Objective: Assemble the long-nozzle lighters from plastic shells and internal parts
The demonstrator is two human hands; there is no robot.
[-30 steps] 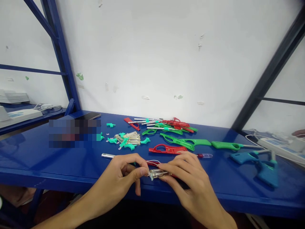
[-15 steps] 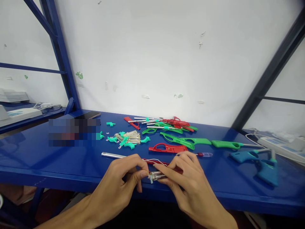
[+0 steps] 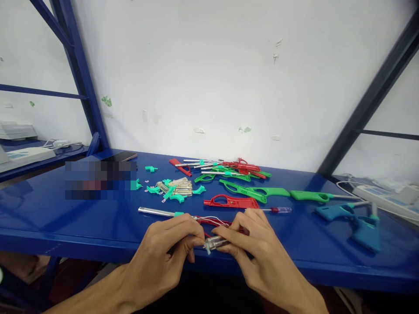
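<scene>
My left hand and my right hand meet at the front edge of the blue table. Both pinch a small clear cylinder with a white tip, held between the fingertips of the two hands. Thin white and red wires run from it up to a red half-shell with a metal tube lying just behind my fingers. A red shell lies a little further back.
Green shells and red shells with metal tubes are heaped at the back centre. Small teal parts and clear cylinders lie left of centre. A small screwdriver, a teal assembled lighter and a white power strip are at the right. A phone is at the back left.
Both hands have shifted slightly toward me with the clear cylinder, uncovering more of the metal tube and its teal collar. The view has tilted down a little.
</scene>
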